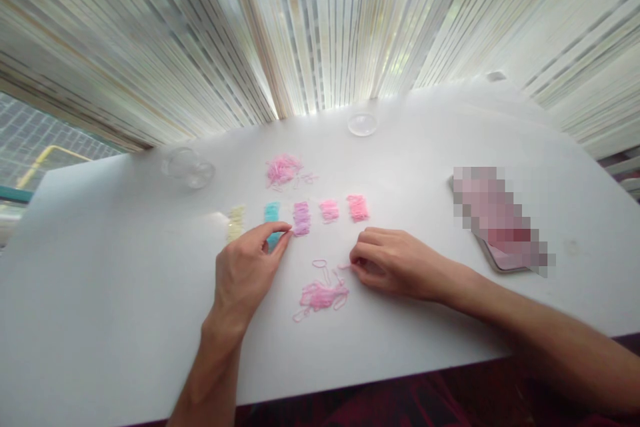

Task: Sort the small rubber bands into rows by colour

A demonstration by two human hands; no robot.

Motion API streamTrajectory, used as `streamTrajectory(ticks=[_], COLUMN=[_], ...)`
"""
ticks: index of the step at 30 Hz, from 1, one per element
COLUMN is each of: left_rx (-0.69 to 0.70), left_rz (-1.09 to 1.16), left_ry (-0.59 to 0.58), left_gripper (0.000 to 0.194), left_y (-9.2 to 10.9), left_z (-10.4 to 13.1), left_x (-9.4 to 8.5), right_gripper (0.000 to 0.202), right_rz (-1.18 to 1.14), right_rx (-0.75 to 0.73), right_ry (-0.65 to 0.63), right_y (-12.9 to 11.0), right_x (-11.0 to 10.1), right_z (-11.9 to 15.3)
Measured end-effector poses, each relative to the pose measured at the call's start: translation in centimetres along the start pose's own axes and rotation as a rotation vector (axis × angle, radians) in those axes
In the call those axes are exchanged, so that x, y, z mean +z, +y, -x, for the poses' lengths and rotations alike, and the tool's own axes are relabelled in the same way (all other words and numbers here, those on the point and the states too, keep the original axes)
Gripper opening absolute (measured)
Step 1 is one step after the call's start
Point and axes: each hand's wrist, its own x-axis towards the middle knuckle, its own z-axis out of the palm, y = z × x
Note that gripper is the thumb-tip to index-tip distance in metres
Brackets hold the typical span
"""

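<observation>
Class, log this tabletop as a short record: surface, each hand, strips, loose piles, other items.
Surface: white table
Left hand: thumb and index tips beside the purple strip; grip unclear
Right hand: fingertips at a pink band; grip unclear
Other strips: yellow strip, blue strip, light pink strip, deeper pink strip
Loose piles: near pink pile, far pink pile
Other items: clear round dish, partly pixelated flat object

The bare left hand [245, 267] partly hides a turquoise band of thin pieces [271, 212], a flat pinkish slab [493, 217] is pixelated, and the top edge crops white striped curtains [325, 33].
</observation>
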Motion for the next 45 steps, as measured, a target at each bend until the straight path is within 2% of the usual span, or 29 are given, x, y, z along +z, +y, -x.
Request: streamTrajectory(ticks=[4,8,11,19,30,37,45], left_rx=[0.086,0.305,0.370,0.396,0.345,0.349,0.342], left_rz=[0.024,0.143,0.185,0.213,0.015,-0.031,0.017], left_ry=[0.028,-0.176,-0.266,-0.221,0.016,0.018,0.021], left_gripper=[0.012,0.013,0.014,0.013,0.012,0.011,0.012], left_y=[0.1,0.6,0.8,0.9,-0.5,-0.7,-0.4], left_z=[0.7,1.8,2.3,2.0,0.0,-0.2,0.2], left_x=[-0.6,-1.0,-0.7,0.6,0.1,0.7,-0.1], right_gripper=[0.014,0.013,0.013,0.013,0.013,0.013,0.011], right_rz=[-0.002,0.008,0.014,0.024,0.013,-0.008,-0.049], right_rx=[0.003,0.002,-0.002,-0.004,0.005,0.018,0.063], right_ry=[-0.003,0.000,-0.002,-0.002,-0.013,0.016,0.098], right_y=[0.0,0.0,0.0,-0.1,-0.2,-0.1,0.7], right_x=[0.0,0.0,0.0,0.0,-0.2,-0.3,-0.3], right_z=[0.0,-0.1,-0.1,0.0,-0.1,0.0,0.0])
